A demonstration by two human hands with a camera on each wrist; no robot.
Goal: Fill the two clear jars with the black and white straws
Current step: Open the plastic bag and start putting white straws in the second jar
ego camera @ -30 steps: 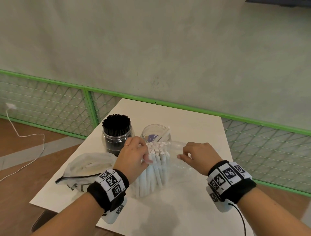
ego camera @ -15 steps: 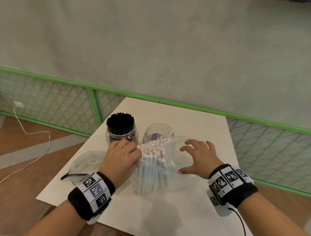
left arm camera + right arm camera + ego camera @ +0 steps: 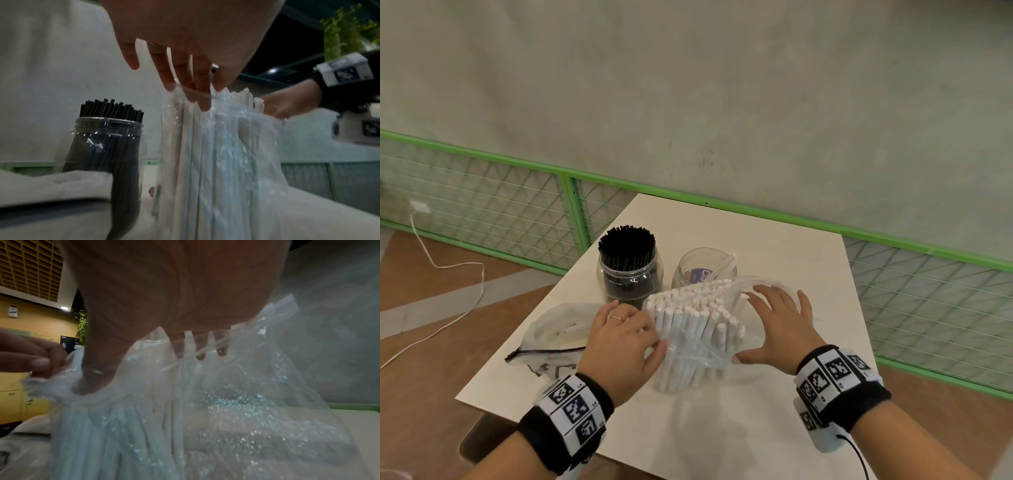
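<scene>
A thick bundle of white straws stands upright on the table inside a clear plastic bag, whose rim is pushed partway down. My left hand is on the bundle's left and pinches the bag's rim between thumb and fingers. On the bundle's right, my right hand lies with fingers spread, thumb low on the bag. Behind stand a clear jar packed with black straws and a second clear jar holding one white straw.
An empty zip bag lies crumpled at the left, near the white table's edge. A green mesh railing runs behind the table. A white cable trails over the floor at the left.
My right hand has let go of the bag's rim and spread its fingers over the bag's right side. The bag has slid lower, baring more of the straw tops. The left hand dropped lower.
</scene>
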